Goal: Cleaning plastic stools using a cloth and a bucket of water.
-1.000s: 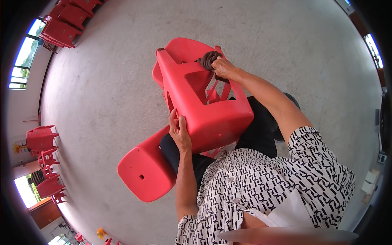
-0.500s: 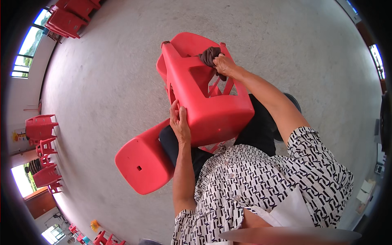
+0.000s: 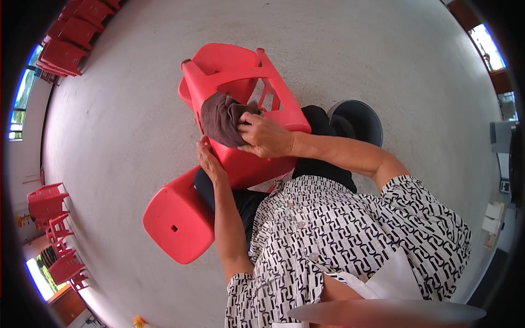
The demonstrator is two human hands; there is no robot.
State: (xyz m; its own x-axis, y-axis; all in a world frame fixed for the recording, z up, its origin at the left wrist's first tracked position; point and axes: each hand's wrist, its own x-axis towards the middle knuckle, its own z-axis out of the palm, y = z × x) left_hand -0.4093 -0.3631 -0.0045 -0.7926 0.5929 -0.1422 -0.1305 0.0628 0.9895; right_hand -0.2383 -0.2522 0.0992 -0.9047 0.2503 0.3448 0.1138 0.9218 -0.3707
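A red plastic stool (image 3: 246, 167) lies tilted across my lap, with its legs pointing away from me. My right hand (image 3: 267, 135) grips a bunched brown cloth (image 3: 221, 117) and presses it on the near left part of the stool, close to its seat end. On the stool's left edge rests my left hand (image 3: 210, 159), its fingers curled against the side and partly hidden. A second red stool (image 3: 178, 224) shows to the left of my lap, its flat top with a small hole facing up.
A dark bucket (image 3: 358, 123) stands on the grey floor (image 3: 426, 109) beside my right knee. Stacked red chairs (image 3: 65, 54) line the wall at the far left. More red stools (image 3: 49, 202) stand along the left wall.
My right hand has brought the cloth from the far leg opening nearer and left, onto the stool's side. The stool has shifted left in view. The bucket shows more fully.
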